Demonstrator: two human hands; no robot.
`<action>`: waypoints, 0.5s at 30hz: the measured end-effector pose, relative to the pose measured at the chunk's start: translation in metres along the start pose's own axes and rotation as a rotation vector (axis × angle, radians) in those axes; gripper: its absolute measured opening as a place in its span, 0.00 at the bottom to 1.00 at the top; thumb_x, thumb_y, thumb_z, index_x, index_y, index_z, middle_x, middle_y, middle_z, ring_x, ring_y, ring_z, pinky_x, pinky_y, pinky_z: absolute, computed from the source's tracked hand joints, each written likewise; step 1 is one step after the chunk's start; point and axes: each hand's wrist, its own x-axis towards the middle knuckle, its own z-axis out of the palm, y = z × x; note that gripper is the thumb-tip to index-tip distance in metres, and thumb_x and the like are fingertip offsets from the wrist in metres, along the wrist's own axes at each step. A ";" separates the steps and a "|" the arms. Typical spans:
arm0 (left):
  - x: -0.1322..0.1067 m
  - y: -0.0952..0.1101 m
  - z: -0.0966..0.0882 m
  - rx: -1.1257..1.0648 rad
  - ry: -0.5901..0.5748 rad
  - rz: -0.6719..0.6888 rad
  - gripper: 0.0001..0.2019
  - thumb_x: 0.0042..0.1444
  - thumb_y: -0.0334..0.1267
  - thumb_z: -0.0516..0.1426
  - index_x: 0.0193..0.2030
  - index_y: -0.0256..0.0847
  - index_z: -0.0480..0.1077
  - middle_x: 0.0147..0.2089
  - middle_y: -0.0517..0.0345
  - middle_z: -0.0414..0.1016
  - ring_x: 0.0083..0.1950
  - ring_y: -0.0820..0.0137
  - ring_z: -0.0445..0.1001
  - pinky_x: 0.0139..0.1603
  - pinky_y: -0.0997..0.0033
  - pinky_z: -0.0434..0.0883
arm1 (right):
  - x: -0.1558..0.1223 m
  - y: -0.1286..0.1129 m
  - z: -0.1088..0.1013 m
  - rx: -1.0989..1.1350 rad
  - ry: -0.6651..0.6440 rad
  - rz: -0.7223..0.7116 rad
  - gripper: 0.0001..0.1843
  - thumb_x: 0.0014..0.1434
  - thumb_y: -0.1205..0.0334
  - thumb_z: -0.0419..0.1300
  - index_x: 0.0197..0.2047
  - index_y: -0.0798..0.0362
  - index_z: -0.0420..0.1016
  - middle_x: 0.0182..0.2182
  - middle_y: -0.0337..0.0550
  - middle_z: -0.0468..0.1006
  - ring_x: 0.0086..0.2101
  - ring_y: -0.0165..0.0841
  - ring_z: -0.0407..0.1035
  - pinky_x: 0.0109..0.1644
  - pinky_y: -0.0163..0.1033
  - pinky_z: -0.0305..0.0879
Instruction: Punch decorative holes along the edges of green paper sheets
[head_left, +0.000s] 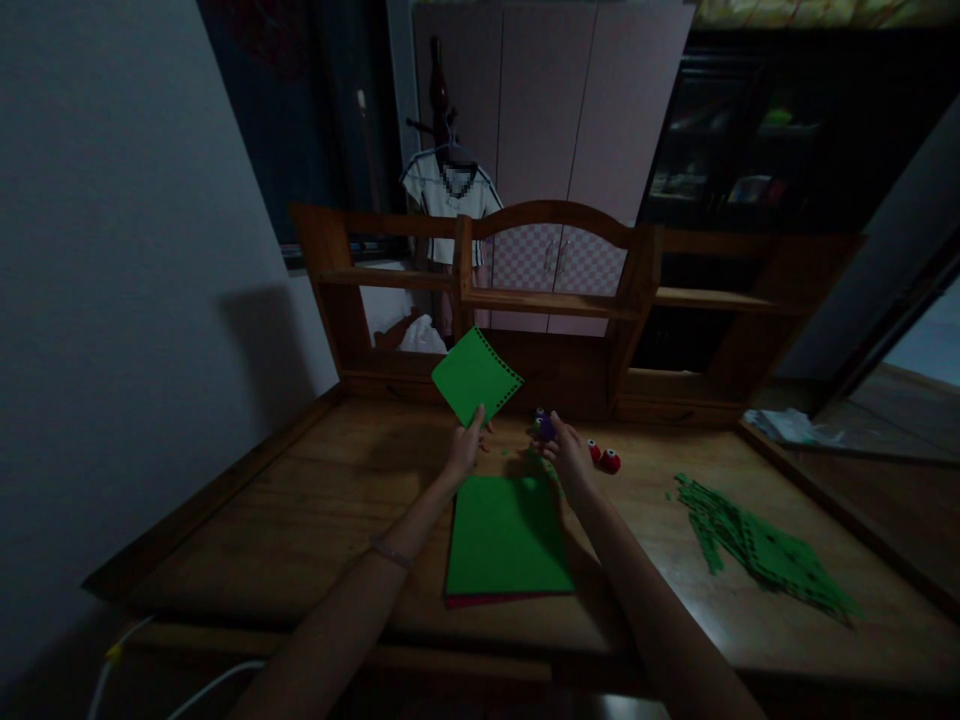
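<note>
My left hand pinches the bottom corner of a green sheet raised above the table. Small dark holes run in a row along the sheet's upper right edge. In the fingers of my right hand is a small purple object with white eye-like spots; its kind is not clear. Just right of that hand, two small red objects with similar spots lie on the table. Below both hands lies a stack of square green sheets, with a red or pink layer showing under its front edge.
A heap of green punched strips and pieces lies on the right of the wooden table. Tiny green scraps are scattered behind the stack. A wooden shelf unit lines the table's back. A wall stands at left.
</note>
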 end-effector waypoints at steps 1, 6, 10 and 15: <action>0.000 0.000 0.000 -0.002 0.010 0.000 0.27 0.45 0.63 0.49 0.23 0.36 0.67 0.19 0.60 0.63 0.19 0.76 0.62 0.20 0.77 0.61 | 0.000 -0.001 -0.001 0.013 0.026 -0.006 0.24 0.48 0.40 0.55 0.36 0.53 0.66 0.26 0.45 0.75 0.25 0.33 0.72 0.25 0.34 0.67; 0.002 -0.002 -0.002 0.030 0.048 0.001 0.29 0.45 0.65 0.47 0.24 0.36 0.68 0.20 0.58 0.65 0.19 0.77 0.62 0.20 0.77 0.61 | -0.003 -0.008 -0.005 -0.120 0.172 -0.172 0.25 0.46 0.42 0.58 0.40 0.53 0.65 0.34 0.46 0.74 0.30 0.34 0.72 0.29 0.35 0.67; 0.003 -0.005 -0.004 0.048 0.081 0.019 0.28 0.46 0.64 0.48 0.24 0.36 0.68 0.20 0.59 0.65 0.19 0.77 0.62 0.20 0.77 0.61 | -0.007 -0.015 -0.007 -0.349 0.137 -0.326 0.25 0.47 0.44 0.57 0.41 0.54 0.68 0.35 0.47 0.74 0.33 0.36 0.70 0.32 0.37 0.65; 0.003 -0.004 -0.005 0.047 0.080 0.041 0.26 0.46 0.62 0.49 0.23 0.37 0.68 0.17 0.61 0.61 0.18 0.76 0.61 0.20 0.77 0.60 | -0.014 -0.015 -0.001 -0.634 0.073 -0.483 0.18 0.50 0.48 0.56 0.37 0.53 0.72 0.32 0.46 0.74 0.32 0.36 0.68 0.35 0.38 0.61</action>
